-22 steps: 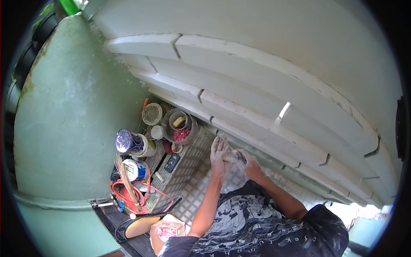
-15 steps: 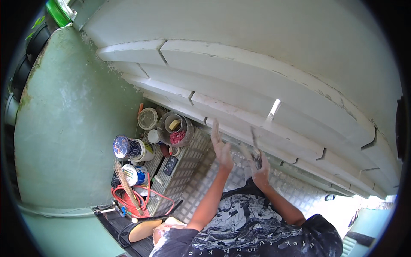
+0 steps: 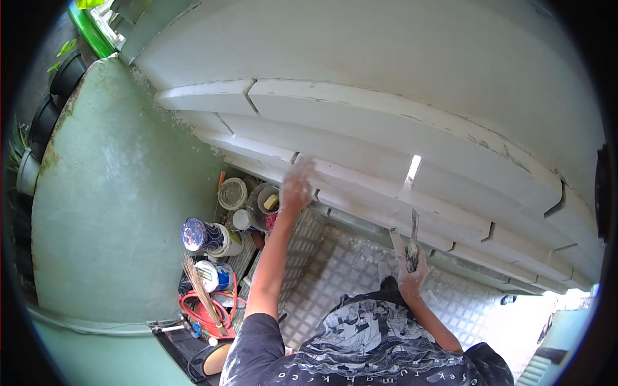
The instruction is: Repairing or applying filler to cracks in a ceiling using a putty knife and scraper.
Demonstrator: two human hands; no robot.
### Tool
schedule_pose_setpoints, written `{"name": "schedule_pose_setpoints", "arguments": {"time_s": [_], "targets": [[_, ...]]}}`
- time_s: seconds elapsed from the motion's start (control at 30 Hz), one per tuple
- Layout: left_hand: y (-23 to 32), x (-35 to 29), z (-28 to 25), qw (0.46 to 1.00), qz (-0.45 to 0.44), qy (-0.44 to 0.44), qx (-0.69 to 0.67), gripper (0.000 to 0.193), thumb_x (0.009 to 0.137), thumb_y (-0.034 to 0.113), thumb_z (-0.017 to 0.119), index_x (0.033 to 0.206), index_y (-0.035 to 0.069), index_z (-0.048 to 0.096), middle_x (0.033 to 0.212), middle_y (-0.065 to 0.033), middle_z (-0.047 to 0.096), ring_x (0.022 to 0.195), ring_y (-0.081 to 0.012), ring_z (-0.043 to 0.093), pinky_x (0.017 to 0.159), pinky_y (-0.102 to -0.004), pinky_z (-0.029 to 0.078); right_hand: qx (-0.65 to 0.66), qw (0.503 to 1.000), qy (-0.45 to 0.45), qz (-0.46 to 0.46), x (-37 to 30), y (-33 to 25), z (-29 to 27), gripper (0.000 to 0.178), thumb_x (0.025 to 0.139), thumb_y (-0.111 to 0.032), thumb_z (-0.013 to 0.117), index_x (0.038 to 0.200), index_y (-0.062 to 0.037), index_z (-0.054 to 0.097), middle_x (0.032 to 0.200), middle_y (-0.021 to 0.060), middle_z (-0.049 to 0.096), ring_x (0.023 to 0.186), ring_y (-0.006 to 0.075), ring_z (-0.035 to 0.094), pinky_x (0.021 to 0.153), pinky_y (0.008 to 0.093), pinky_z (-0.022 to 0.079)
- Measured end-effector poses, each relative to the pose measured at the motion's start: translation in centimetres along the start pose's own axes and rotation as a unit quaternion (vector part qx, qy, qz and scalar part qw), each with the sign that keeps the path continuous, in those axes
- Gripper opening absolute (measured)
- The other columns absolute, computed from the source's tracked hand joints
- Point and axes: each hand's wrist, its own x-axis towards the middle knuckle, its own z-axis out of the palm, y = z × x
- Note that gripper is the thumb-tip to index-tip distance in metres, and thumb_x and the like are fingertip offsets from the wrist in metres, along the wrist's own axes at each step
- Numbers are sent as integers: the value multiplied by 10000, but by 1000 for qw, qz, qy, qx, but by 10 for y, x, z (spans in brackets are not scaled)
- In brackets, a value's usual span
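Note:
My left hand [image 3: 296, 190] is raised in front of the white stepped wall [image 3: 360, 170], near its lower ledges. It is blurred, its fingers look stretched out, and I see nothing held in it; whether it touches the ledge I cannot tell. Farther right, my right hand [image 3: 412, 278] is closed around a narrow, dark, flat scraper [image 3: 414, 241] that points up toward the wall. A pale, flat strip [image 3: 396, 240] sticks up beside the scraper from the same hand; its kind is unclear. Both hands look dusted with white.
Left of my arm stand a grey bucket [image 3: 256, 204] with a yellow block [image 3: 271, 202], a round-lidded tub [image 3: 232, 193] and paint pails [image 3: 222, 275]. A straw broom [image 3: 205, 291] and red hose [image 3: 193, 302] lie nearer. A green wall [image 3: 116, 193] bounds the left; tiled floor [image 3: 347, 264] lies below.
My left hand has moved left and up toward the ledge, its arm now covering part of the bucket. My right hand has shifted slightly right and down, still holding the scraper. The view has tilted slightly.

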Motion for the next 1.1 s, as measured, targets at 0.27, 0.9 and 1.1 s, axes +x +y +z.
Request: {"name": "schedule_pose_setpoints", "arguments": {"time_s": [0.27,0.9,1.1], "targets": [[-65,-1,-10,967,-213,63,127,595,922,283,499,1443,49,335,1506,-176,303,1409,-331,256,1122,-453,251,-7,1000,-9,14,5,-11,11,373,837,-28,663,1189,26,555,905,96,643,797,141,605,753,279,489],[36,9,13,950,-254,46,174,545,920,333,543,1343,5,437,1429,-192,401,1351,-380,336,1020,-471,368,-31,998,-52,-27,1,-9,35,400,847,-67,680,1209,45,550,889,82,640,773,136,596,731,278,486],[75,12,20,981,-188,-40,41,582,897,292,585,1387,35,405,1460,-192,364,1362,-345,341,1052,-457,355,-65,996,-51,-14,-3,0,29,403,851,-75,684,1211,46,549,933,92,630,813,135,591,750,272,480]]}}
